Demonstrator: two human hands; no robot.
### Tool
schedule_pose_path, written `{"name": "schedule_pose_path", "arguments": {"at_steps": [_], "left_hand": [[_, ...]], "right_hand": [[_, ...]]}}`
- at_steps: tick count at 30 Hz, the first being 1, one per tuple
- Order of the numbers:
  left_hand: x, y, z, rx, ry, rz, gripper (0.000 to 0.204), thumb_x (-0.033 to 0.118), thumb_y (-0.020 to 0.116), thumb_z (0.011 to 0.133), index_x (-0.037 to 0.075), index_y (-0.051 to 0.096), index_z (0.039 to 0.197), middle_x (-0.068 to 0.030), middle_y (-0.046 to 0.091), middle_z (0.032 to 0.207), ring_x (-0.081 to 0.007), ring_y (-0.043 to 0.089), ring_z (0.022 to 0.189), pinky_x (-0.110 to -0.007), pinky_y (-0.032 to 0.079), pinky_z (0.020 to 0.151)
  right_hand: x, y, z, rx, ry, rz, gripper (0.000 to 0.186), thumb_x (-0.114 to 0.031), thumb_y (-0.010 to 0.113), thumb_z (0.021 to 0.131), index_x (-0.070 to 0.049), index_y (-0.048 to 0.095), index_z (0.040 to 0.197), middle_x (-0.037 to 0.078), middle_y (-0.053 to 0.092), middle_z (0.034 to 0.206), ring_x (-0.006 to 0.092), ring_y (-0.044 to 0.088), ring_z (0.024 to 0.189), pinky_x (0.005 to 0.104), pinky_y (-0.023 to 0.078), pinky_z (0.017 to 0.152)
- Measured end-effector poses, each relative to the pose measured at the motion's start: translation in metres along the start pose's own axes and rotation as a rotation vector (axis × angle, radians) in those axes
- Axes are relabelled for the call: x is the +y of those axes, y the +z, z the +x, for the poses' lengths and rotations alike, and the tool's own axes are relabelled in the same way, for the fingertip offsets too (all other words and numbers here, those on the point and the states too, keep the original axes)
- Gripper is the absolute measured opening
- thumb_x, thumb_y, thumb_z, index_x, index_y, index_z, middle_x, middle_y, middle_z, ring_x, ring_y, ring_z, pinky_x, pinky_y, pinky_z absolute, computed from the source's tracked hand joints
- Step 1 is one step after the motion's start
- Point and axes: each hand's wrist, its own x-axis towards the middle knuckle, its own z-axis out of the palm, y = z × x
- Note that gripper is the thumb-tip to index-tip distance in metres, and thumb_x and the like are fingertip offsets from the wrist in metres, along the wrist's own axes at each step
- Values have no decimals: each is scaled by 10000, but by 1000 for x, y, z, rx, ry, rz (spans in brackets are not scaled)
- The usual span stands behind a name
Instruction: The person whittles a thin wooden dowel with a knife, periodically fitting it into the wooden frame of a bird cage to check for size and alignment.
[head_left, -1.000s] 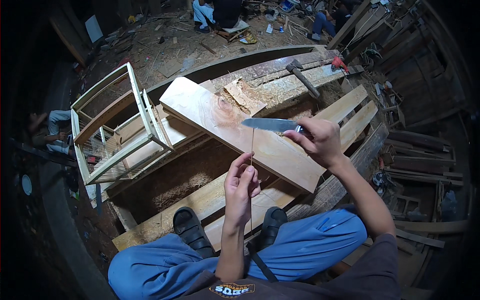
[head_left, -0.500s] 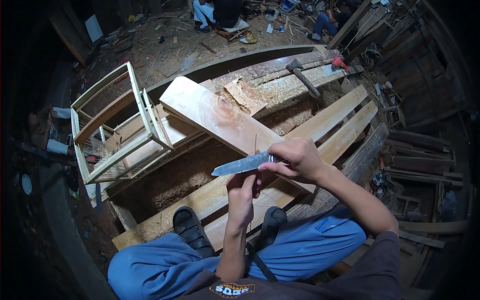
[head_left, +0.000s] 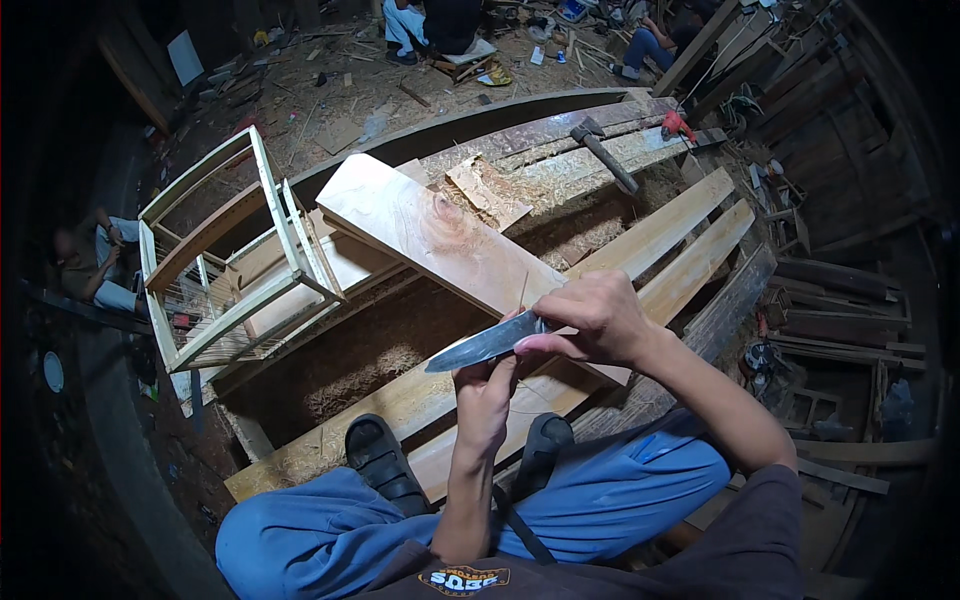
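Wood offcuts (head_left: 414,95) litter the brown floor (head_left: 375,75), with a grey strip of ground (head_left: 120,440) along the left. A pale rectangular panel (head_left: 185,58) stands tilted at upper left. Dark boards (head_left: 835,310) lie stacked at right. Cool white light brightens the middle; the edges sink into near-black.

You have two hands (head_left: 604,318), one knife (head_left: 480,345) and one thin stick (head_left: 523,290) between them, and two sandals (head_left: 392,485); around you, count one broad knotted board (head_left: 430,225), one hammer (head_left: 608,162), one cage-like frame (head_left: 288,240) and three other people (head_left: 445,28).
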Motion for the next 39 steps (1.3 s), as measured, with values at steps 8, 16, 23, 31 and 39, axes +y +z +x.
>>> {"name": "schedule_pose_path", "arguments": {"at_steps": [8,16,23,31,39], "left_hand": [[-4,0,6,5,56,18,329,152,646,1015,25,659,1319,82,554,768,2,387,607,-192,281,514],[9,-7,12,41,60,-27,291,146,590,1041,15,631,1298,-10,621,880,7,382,585,-183,294,493],[0,-10,11,57,54,-124,257,102,570,1028,15,622,1264,-74,671,985,-54,557,736,-192,415,586],[-3,-9,6,74,27,-121,406,3,603,968,1,586,1373,-34,696,959,-32,564,672,-181,418,518],[-3,-9,5,3,-39,-209,367,30,610,988,4,614,1355,-29,669,837,-21,504,624,-166,334,500]], "right_hand": [[24,-3,-8,114,238,-71,334,-456,746,878,-129,703,827,67,613,625,249,629,556,372,451,506],[36,-27,-14,168,533,-181,362,-453,709,931,-108,698,824,81,580,554,244,610,491,366,425,467],[15,10,-6,29,210,110,301,-340,792,864,-71,671,805,107,573,584,280,609,516,378,440,491],[-1,18,0,-37,95,207,353,-397,819,820,-92,651,767,94,565,584,284,596,518,383,432,490],[11,10,-2,4,-8,83,405,-490,762,850,-120,628,754,55,581,590,243,630,542,379,457,502]]}}
